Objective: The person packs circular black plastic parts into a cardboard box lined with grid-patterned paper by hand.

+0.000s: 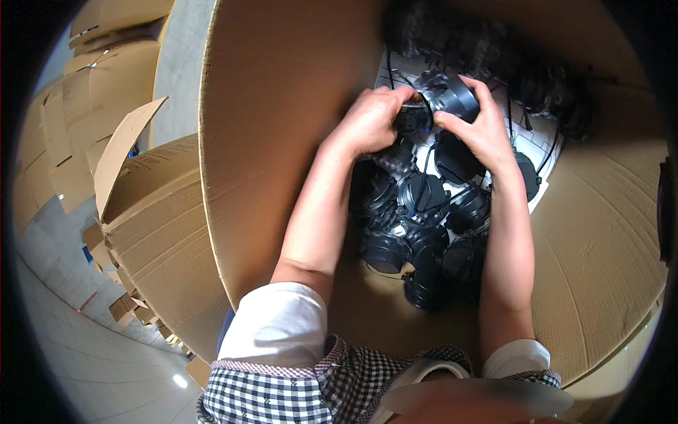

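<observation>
Black plastic parts (424,212) w/ black wires, brown cardboard box (275,106), white sleeves, black-white checked apron (282,396).

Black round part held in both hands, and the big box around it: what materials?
Black round part: looks like moulded plastic with a slightly glossy finish, going by the soft highlights on its rim; rubber cannot be ruled out. Left hand and right hand grip it. Big brown box: corrugated cardboard, matte, with creases and faint ribbing on its wall.

Head-worn fisheye view, straight down, close over an open cardboard box (282,141) (edges bowed).
</observation>
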Available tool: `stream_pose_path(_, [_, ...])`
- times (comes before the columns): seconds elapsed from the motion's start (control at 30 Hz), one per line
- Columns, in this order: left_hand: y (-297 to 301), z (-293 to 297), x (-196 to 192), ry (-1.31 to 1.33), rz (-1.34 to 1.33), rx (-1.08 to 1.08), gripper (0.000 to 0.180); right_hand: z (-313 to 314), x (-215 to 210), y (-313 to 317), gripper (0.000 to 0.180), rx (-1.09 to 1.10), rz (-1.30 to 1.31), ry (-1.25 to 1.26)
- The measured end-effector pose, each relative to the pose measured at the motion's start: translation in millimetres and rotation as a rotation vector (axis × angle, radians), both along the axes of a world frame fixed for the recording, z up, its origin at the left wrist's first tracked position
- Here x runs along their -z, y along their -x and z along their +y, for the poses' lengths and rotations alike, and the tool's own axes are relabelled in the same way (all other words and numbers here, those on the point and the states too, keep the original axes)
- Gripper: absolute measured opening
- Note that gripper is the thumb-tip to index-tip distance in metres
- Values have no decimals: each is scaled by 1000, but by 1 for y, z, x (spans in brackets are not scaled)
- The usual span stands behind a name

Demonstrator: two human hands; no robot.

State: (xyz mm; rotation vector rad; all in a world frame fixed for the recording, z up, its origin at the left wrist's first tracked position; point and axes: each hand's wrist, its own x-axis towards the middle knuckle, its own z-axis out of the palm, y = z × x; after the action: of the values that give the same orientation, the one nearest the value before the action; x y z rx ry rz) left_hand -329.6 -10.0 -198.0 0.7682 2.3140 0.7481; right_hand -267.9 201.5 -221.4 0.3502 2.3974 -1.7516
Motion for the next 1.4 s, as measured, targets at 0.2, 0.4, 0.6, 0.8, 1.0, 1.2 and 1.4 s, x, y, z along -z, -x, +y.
stream_pose_path(0.2, [-12, -9, 24, -221, 41, -303, 56, -8, 31, 22, 78, 86, -15, 401])
stream_pose_path(0.4, [-2, -5, 26, -679, -426, -584, 65, -2, 73, -7, 82, 308, -75, 931])
stream_pose_path(0.6, [-8, 15, 82, -418, 58, -1072, 35, -39, 67, -8, 89, 263, -5, 830])
stream_pose_path(0.8, [-10, 21, 73, -536, -260, -1012, 71, -62, 92, -17, 101, 170, 172, 287])
stream_pose_path(1.0, [-11, 8, 61, -514, -434, -913, 78, -60, 87, -17, 101, 63, 237, 30])
stream_pose_path(1.2, [-7, 6, 81, -758, -494, -1082, 66, -65, 54, -1, 95, 314, -7, -240])
stream_pose_path(1.4, [0, 20, 79, -676, -300, -1066, 61, -46, 52, 7, 90, 69, -106, -269])
